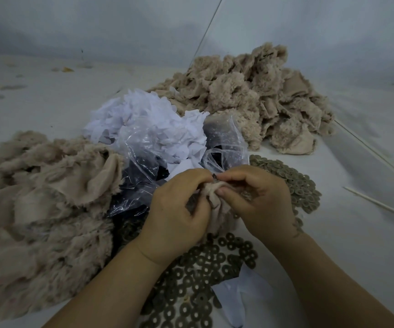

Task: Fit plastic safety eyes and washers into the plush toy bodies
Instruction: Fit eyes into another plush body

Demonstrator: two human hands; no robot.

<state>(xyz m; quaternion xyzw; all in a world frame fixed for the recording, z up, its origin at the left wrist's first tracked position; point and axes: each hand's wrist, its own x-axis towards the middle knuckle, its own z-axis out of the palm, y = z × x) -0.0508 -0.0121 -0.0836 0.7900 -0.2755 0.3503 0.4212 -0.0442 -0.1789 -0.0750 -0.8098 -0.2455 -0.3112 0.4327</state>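
The fingers of my right hand and left hand are pinching the bunched beige plush toy body around a small dark plastic eye, which I am fearing is slipping out among the loose olive ring-shaped washers.

head cam | looks forward-down | close over table | wide-angle, single view
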